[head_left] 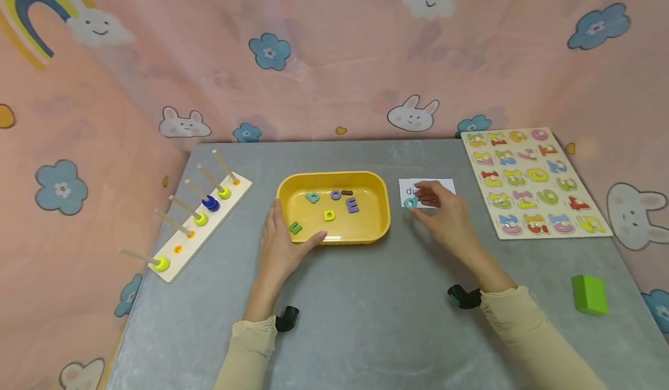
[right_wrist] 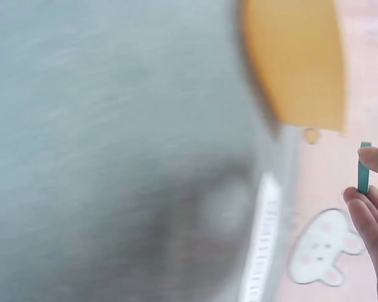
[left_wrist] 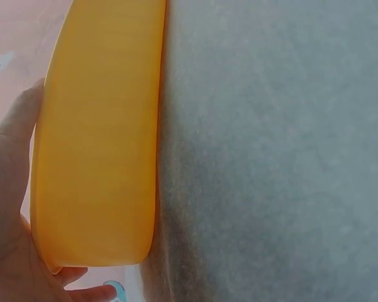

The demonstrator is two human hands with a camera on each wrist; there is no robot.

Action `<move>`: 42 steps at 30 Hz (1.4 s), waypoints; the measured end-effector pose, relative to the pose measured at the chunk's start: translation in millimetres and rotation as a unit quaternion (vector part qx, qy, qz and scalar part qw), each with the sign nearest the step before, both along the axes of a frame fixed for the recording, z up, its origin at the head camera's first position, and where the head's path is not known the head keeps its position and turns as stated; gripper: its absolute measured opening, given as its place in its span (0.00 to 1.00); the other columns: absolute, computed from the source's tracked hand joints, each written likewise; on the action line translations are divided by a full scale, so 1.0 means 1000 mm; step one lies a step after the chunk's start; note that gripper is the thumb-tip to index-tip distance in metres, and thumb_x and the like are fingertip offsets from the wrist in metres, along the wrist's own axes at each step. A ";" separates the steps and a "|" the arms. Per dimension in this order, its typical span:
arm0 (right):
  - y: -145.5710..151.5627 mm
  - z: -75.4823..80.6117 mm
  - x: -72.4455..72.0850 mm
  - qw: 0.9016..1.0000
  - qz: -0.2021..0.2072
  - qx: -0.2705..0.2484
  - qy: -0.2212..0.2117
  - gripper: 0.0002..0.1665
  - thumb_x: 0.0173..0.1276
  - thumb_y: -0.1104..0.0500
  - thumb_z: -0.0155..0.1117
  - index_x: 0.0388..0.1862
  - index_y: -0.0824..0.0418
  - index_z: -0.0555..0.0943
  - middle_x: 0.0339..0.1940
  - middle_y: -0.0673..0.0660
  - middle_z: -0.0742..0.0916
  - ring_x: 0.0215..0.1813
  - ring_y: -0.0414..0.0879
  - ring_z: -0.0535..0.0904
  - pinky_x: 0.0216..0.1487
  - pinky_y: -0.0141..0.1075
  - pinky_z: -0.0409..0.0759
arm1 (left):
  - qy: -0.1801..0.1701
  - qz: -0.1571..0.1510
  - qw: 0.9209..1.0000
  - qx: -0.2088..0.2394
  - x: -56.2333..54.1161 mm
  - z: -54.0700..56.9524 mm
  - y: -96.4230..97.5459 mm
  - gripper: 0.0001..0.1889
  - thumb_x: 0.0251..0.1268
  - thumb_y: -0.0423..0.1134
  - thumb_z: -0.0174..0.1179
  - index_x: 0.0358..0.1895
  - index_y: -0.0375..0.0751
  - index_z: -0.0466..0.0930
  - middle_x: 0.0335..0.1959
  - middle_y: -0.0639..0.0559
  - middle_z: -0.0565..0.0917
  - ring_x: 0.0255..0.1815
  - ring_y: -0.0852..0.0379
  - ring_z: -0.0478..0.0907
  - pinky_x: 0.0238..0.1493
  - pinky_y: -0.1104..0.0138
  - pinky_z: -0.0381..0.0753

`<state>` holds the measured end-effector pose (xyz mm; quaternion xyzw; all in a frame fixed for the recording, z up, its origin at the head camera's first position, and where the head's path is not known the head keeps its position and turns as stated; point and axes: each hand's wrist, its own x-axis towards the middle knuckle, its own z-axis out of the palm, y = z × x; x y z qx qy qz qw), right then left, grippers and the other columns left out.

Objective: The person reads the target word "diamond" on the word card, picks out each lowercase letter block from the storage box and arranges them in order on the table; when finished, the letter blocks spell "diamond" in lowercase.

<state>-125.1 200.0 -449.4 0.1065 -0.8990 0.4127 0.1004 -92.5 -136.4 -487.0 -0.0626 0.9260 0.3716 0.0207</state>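
Observation:
My left hand (head_left: 282,242) holds the near-left corner of a yellow tray (head_left: 387,204), with the fingers along its left side and the thumb over the front rim. In the left wrist view, the thumb lies at the rim of the tray wall (left_wrist: 101,138). My right hand (head_left: 444,216) pinches a small teal letter (head_left: 410,202), rounded like a "d", between thumb and fingers. It is over a white card (head_left: 444,185) printed with a word starting "di"; the rest is hidden by the hand. The letter (right_wrist: 364,168) appears edge-on in the right wrist view.
Inside the tray lie several letters, among them a yellow D (head_left: 328,215) and a purple ring (head_left: 335,194). At left stands a peg board (head_left: 209,220) with coloured rings. A number puzzle board (head_left: 535,184) is at right, with a green block (head_left: 590,295) nearer.

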 end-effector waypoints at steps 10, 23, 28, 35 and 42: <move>0.001 -0.042 0.003 0.994 0.059 0.048 -0.079 0.33 0.61 0.71 0.79 0.64 0.66 0.78 0.49 0.65 0.90 0.53 0.61 0.87 0.61 0.58 0.83 | 0.000 0.000 1.000 0.000 0.000 0.000 -0.001 0.72 0.54 0.70 0.75 0.88 0.44 0.34 0.88 0.38 0.47 0.87 0.37 0.50 0.84 0.40 0.54; -0.014 -0.018 -0.005 0.990 0.072 0.084 -0.088 0.33 0.61 0.68 0.81 0.65 0.68 0.80 0.60 0.66 0.86 0.62 0.63 0.79 0.68 0.59 0.77 | -0.003 0.006 1.000 0.009 0.001 -0.001 -0.001 0.72 0.54 0.70 0.75 0.89 0.45 0.34 0.89 0.39 0.46 0.88 0.38 0.50 0.84 0.40 0.53; -0.041 0.005 -0.014 0.991 0.070 0.070 -0.092 0.26 0.70 0.67 0.73 0.66 0.66 0.80 0.62 0.64 0.83 0.64 0.61 0.77 0.68 0.57 0.78 | 0.001 0.004 1.000 0.003 0.000 -0.002 -0.001 0.72 0.53 0.70 0.75 0.89 0.44 0.34 0.88 0.39 0.47 0.87 0.37 0.51 0.84 0.40 0.54; -0.082 0.004 -0.033 0.982 0.124 0.073 -0.122 0.30 0.72 0.63 0.72 0.70 0.66 0.78 0.68 0.66 0.82 0.71 0.63 0.76 0.75 0.58 0.74 | 0.000 0.004 1.000 0.002 -0.001 -0.002 -0.001 0.72 0.54 0.71 0.74 0.89 0.44 0.34 0.88 0.38 0.48 0.87 0.37 0.52 0.84 0.40 0.54; -0.114 -0.004 -0.049 0.956 0.134 0.202 -0.168 0.38 0.73 0.53 0.73 0.78 0.60 0.73 0.77 0.61 0.78 0.80 0.59 0.70 0.82 0.55 0.65 | 0.002 0.005 1.000 0.001 -0.001 0.000 -0.001 0.72 0.53 0.70 0.75 0.88 0.43 0.35 0.88 0.38 0.48 0.87 0.36 0.52 0.83 0.40 0.56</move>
